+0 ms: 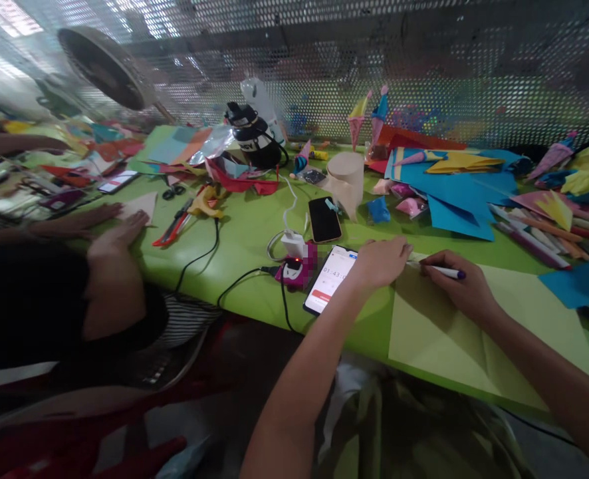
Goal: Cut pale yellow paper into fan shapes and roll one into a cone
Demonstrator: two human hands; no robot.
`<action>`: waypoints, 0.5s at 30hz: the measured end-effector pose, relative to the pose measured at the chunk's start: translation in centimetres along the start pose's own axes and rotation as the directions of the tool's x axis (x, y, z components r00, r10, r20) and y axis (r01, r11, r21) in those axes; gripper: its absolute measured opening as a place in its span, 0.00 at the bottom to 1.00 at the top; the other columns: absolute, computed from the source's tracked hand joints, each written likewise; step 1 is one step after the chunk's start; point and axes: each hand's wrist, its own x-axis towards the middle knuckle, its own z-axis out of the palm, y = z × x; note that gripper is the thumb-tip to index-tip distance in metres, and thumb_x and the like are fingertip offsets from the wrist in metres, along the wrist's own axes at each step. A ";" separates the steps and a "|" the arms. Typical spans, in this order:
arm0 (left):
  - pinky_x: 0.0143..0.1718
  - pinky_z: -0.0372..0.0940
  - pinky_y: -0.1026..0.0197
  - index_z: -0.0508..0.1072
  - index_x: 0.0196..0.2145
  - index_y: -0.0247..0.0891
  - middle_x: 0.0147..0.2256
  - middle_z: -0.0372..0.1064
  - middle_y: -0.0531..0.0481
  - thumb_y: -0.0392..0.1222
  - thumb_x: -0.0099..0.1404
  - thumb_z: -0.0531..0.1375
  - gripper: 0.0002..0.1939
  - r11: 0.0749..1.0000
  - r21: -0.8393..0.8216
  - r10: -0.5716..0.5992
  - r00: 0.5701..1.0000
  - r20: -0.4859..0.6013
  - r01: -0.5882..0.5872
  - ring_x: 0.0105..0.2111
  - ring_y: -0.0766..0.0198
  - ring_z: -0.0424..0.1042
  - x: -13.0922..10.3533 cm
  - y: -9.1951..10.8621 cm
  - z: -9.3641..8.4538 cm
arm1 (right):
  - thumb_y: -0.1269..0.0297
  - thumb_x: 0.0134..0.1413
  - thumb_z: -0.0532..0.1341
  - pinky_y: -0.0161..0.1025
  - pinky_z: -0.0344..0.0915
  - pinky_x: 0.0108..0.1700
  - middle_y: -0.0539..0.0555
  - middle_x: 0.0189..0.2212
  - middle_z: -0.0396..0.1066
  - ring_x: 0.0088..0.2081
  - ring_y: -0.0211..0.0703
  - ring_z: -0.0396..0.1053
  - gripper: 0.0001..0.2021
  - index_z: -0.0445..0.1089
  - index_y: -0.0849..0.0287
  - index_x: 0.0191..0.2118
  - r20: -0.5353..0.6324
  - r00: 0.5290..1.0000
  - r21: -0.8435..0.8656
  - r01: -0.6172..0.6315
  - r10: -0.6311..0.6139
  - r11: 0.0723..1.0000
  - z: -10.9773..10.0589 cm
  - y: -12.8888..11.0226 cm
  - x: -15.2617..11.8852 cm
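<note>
My right hand (461, 289) grips a white pen (447, 271) with a dark purple end, its writing end at the top left corner of a pale yellow paper sheet (434, 326). A fold line runs down the sheet, which lies flat on the green table. At that same corner rests my left hand (381, 261), fingers together and bent; whatever is under them is too small to make out. Beneath my left wrist lies a lit phone (328, 279) showing a timer. A second phone (324, 221), its screen dark, lies beyond it.
Left of the phones sits a purple power strip (294, 271) with chargers and cables. Behind stand a paper roll (345, 176) and a black bottle (254, 136). Blue paper (461, 199) and several pens (534, 243) lie right. A co-worker's hands (119, 233) press paper at left, near a cutter (175, 223).
</note>
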 end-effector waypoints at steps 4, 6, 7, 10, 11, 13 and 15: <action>0.54 0.64 0.49 0.70 0.48 0.40 0.46 0.79 0.43 0.49 0.78 0.41 0.20 1.000 -0.009 -0.017 1.000 0.011 0.017 0.46 0.50 0.78 -0.1 0.0 -0.2 | 0.53 0.59 0.65 0.43 0.67 0.38 0.53 0.37 0.80 0.38 0.50 0.75 0.10 0.77 0.52 0.40 0.031 1.000 0.008 0.005 -0.005 1.000 0.1 0.3 -0.1; 0.53 0.64 0.50 0.70 0.48 0.41 0.47 0.79 0.43 0.49 0.78 0.41 0.20 1.000 -0.018 -0.019 1.000 0.014 0.020 0.47 0.51 0.77 -0.3 0.0 -0.2 | 0.52 0.59 0.66 0.42 0.67 0.38 0.52 0.37 0.80 0.38 0.49 0.75 0.11 0.77 0.51 0.41 0.051 0.999 0.012 0.007 -0.008 1.000 0.2 0.4 -0.2; 0.53 0.64 0.50 0.70 0.47 0.41 0.47 0.79 0.44 0.49 0.78 0.41 0.20 1.000 -0.019 -0.022 1.000 0.013 0.022 0.47 0.51 0.77 -0.3 0.0 -0.2 | 0.51 0.59 0.66 0.42 0.67 0.38 0.52 0.37 0.80 0.38 0.49 0.75 0.11 0.77 0.51 0.41 0.058 0.998 0.011 0.010 -0.011 1.000 0.2 0.4 -0.2; 0.52 0.65 0.51 0.70 0.47 0.41 0.46 0.79 0.44 0.49 0.78 0.41 0.20 0.999 -0.018 -0.028 1.000 0.007 0.028 0.47 0.51 0.77 -0.4 0.0 -0.1 | 0.51 0.59 0.65 0.42 0.67 0.38 0.52 0.37 0.80 0.38 0.49 0.75 0.12 0.77 0.51 0.42 0.073 0.997 0.016 0.031 -0.032 0.999 0.2 0.3 -0.2; 0.52 0.65 0.51 0.70 0.47 0.41 0.46 0.79 0.44 0.49 0.78 0.41 0.20 0.999 -0.018 -0.029 1.000 0.007 0.029 0.47 0.51 0.77 -0.4 -0.1 -0.1 | 0.51 0.59 0.65 0.42 0.67 0.38 0.52 0.37 0.80 0.38 0.49 0.75 0.12 0.77 0.51 0.42 0.077 0.996 0.016 0.035 -0.036 0.999 0.2 0.2 -0.3; 0.52 0.65 0.51 0.70 0.47 0.40 0.46 0.79 0.44 0.49 0.78 0.41 0.20 0.999 -0.015 -0.028 1.000 0.011 0.028 0.46 0.52 0.77 -0.4 -0.1 0.0 | 0.51 0.59 0.65 0.42 0.67 0.38 0.52 0.37 0.80 0.37 0.48 0.75 0.12 0.77 0.51 0.42 0.085 0.996 0.008 0.040 -0.041 0.999 0.2 0.1 -0.3; 0.51 0.65 0.51 0.70 0.46 0.40 0.46 0.79 0.44 0.49 0.78 0.41 0.20 1.000 -0.014 -0.025 1.000 0.015 0.026 0.45 0.52 0.77 -0.4 -0.1 0.0 | 0.51 0.59 0.65 0.41 0.67 0.38 0.52 0.37 0.80 0.37 0.48 0.75 0.11 0.77 0.51 0.41 0.095 0.995 -0.001 0.044 -0.044 0.999 0.2 0.1 -0.3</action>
